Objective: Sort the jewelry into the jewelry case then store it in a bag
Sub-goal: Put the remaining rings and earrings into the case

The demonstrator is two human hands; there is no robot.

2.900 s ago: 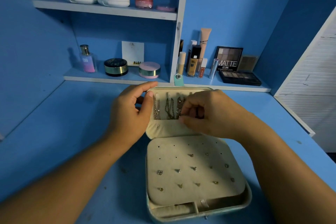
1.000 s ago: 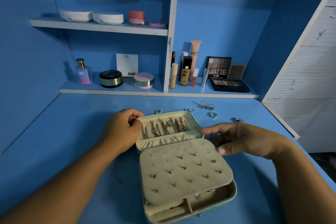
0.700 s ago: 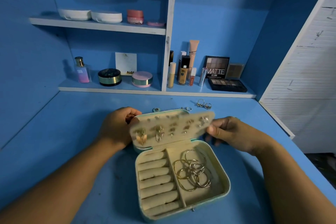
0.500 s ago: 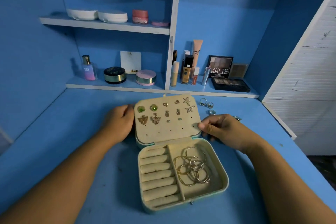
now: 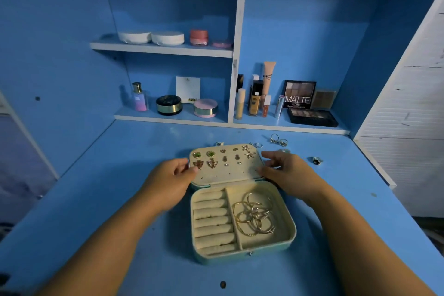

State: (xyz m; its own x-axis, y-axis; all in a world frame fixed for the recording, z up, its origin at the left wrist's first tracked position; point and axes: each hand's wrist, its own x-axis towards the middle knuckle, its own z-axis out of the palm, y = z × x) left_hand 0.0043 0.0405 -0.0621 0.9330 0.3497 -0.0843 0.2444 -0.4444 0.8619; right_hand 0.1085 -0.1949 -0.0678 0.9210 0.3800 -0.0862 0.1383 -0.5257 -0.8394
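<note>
Two-handed, steadies the raised earring panel (image 5: 230, 174) of the open jewelry case (image 5: 240, 257) at the middle of the desk (image 5: 115, 175).
Rests bent fingers (image 5: 189, 169) of the left hand (image 5: 171, 178) on the panel's left edge, spreads fingers (image 5: 271, 155) of the right hand (image 5: 289, 172) nearly straight beside its right edge, grips nothing; angles both forearms inward. Probably handles light and stiff, with loose bangles (image 5: 254, 217) inside: best lifted level by the shell's sides.
</note>
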